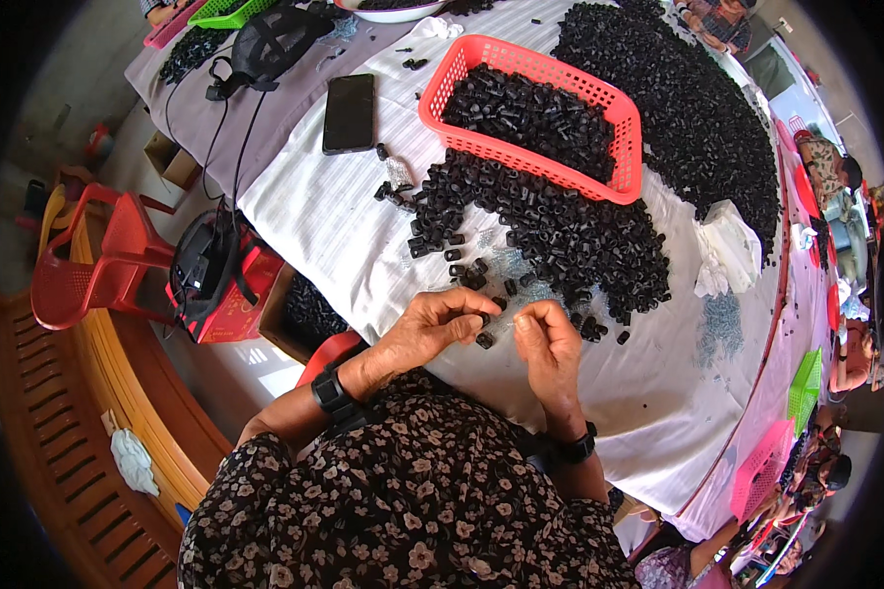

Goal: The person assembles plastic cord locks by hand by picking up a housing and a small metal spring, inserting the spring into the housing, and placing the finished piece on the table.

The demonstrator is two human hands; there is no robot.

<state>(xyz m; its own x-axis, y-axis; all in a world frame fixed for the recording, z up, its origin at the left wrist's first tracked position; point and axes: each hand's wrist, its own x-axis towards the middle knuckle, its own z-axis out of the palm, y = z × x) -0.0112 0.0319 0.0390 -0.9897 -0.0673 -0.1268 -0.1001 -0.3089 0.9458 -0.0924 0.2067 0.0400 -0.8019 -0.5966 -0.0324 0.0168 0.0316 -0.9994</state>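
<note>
My left hand (440, 324) is closed in a pinch, with a small black plastic part (484, 319) at its fingertips. Just to its right, my right hand (550, 348) pinches thumb against forefinger; whatever is between them is too small to make out. Both hands are over the near edge of a white-covered table (648, 398). Beyond them spreads a loose heap of small black plastic parts (570, 231), with some strays close to my fingers. Tiny silvery metal pieces (509, 263) lie scattered among these parts.
A red perforated basket (432, 93) full of black parts stands behind the heap. A larger black pile (697, 137) covers the far right. Crumpled white paper (729, 245) lies beside more metal pieces (721, 329). A phone (350, 114) and a black cap (270, 47) are at left. Other people sit farther right.
</note>
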